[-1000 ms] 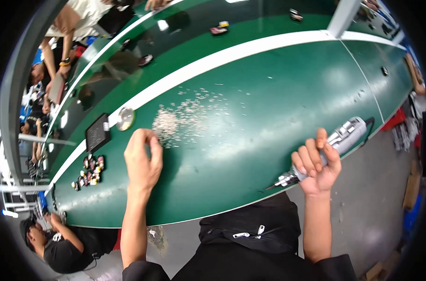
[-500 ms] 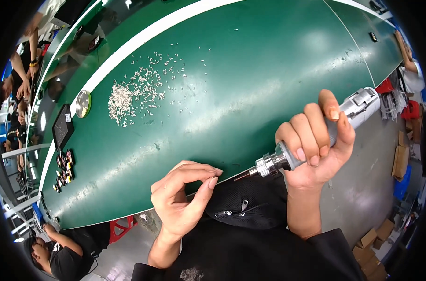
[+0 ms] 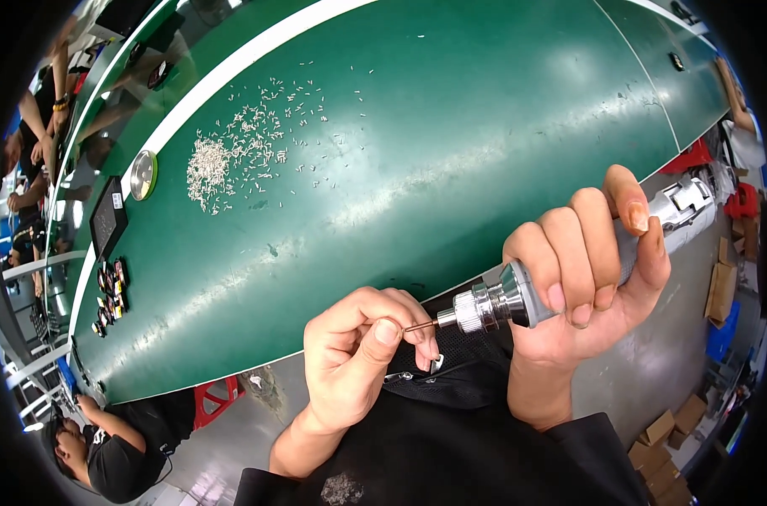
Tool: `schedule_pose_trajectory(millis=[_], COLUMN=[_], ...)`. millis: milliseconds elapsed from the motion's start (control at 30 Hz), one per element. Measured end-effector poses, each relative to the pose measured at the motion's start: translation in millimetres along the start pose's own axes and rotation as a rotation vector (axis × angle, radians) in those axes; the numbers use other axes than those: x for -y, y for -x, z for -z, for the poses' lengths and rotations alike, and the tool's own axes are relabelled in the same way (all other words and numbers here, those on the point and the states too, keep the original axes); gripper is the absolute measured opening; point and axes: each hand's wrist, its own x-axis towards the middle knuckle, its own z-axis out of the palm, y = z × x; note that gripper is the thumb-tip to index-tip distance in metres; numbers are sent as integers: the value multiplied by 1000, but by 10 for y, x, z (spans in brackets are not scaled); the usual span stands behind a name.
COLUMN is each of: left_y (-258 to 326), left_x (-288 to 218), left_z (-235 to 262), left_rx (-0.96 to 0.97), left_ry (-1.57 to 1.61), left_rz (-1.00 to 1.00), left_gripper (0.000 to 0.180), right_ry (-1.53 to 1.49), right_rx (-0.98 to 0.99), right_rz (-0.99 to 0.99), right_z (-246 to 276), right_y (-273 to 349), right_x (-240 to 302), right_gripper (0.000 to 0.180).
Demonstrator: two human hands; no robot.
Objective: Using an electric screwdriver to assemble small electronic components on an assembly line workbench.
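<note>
In my right hand [image 3: 581, 278] is a silver-grey power screwdriver [image 3: 485, 308], with the fingers wrapped round its body over the near edge of the table. Its thin bit [image 3: 422, 325] points left and its tip runs in at the fingertips of my left hand [image 3: 345, 350]. The left thumb and forefinger are pinched together there. Whatever small thing lies between them is hidden. Both hands are in front of my black clothing. Farther off, a pile of tiny pale, pin-like pieces [image 3: 206, 171] is scattered toward the right across the green table.
The green tabletop [image 3: 451, 143] has a white edge band. On its left are a round, green-rimmed tin [image 3: 144, 174], a black tray [image 3: 107, 221] and several small black parts [image 3: 109, 295]. Another person [image 3: 118, 455] sits at lower left. Cardboard boxes [image 3: 678, 422] stand on the floor at right.
The screwdriver bit and my left fingertips, apart before, have come together. My left hand has moved right and slightly turned. The screwdriver has tilted nearer to level.
</note>
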Motion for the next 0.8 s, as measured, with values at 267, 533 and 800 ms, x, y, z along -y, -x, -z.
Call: schedule_pose_trajectory(millis=[267, 533, 800], left_y=[-36, -217, -1028], left_x=[2, -175, -1239], left_z=[-68, 101, 1324], left_rx=[-126, -75, -576], left_ry=[-763, -1032, -1525], left_rz=[-228, -326, -396], left_gripper=[5, 10, 21], right_ry=[166, 88, 64], right_rx=[14, -96, -379], right_rz=[26, 35, 54], right_z=[6, 148, 213], right_y=[67, 8, -9], right_x=[5, -79, -226], right_gripper=[13, 12, 11])
